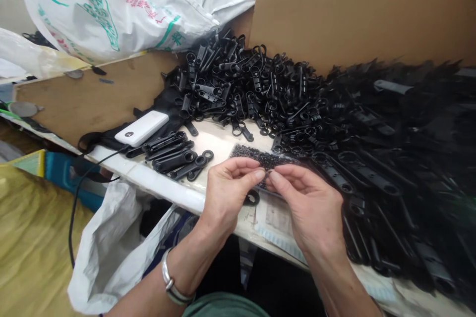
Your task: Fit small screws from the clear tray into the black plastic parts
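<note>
My left hand [227,189] and my right hand [307,203] meet at the fingertips over the table's front edge. The left holds a small black plastic piece [252,198] whose ring end shows below the fingers. The right thumb and forefinger pinch something tiny against it, too small to make out. Just behind the fingertips lies a patch of small black beads [260,156]. A big heap of black plastic clips [260,89] covers the white table [219,144] behind and to the right.
A short row of long black clips [174,154] lies left of my hands, next to a white power bank [142,128] with a black cable. A cardboard wall [357,10] stands at the back. White plastic bags [111,5] sit at the back left, another bag [111,237] hangs below the table edge.
</note>
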Motion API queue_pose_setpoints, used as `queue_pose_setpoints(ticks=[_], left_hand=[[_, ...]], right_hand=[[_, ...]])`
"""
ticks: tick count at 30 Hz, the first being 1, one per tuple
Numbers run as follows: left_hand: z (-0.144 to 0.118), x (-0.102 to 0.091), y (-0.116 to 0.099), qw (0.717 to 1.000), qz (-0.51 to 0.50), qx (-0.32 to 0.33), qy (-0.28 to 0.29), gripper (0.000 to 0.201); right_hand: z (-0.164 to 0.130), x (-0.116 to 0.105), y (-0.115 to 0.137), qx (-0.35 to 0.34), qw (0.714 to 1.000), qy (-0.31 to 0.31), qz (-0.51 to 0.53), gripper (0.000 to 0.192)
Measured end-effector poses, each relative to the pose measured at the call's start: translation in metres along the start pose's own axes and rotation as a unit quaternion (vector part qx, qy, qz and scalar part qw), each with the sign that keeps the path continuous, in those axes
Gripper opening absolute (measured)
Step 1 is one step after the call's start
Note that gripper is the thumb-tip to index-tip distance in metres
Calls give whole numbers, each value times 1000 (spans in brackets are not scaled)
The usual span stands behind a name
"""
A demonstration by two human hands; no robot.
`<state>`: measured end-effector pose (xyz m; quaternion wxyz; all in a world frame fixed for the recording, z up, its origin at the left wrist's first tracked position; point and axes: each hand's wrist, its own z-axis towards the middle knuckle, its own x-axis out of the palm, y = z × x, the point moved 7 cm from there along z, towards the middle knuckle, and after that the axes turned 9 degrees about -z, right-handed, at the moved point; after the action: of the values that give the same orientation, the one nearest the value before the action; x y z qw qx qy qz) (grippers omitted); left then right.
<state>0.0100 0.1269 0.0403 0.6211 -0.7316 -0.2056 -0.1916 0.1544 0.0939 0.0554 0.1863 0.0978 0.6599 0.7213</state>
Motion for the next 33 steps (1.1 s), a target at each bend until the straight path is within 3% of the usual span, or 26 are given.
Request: queue_pose_setpoints(ticks=[13, 21, 25, 33], left_hand=[[-4, -3, -1, 999, 47, 25, 7, 15], [-11, 5, -15, 979, 146, 141, 31, 8], [-11, 4, -16, 977, 155, 143, 32, 10], [-9, 3, -9, 982, 141, 113, 50, 10]], right_hand=[[-14, -1, 24, -132, 972, -29, -192, 7], [-19, 0, 47, -236, 913, -45, -329, 10], [-14, 0, 43, -205, 932, -30, -297, 9], [-1, 0, 12, -68, 987, 54, -132, 7]])
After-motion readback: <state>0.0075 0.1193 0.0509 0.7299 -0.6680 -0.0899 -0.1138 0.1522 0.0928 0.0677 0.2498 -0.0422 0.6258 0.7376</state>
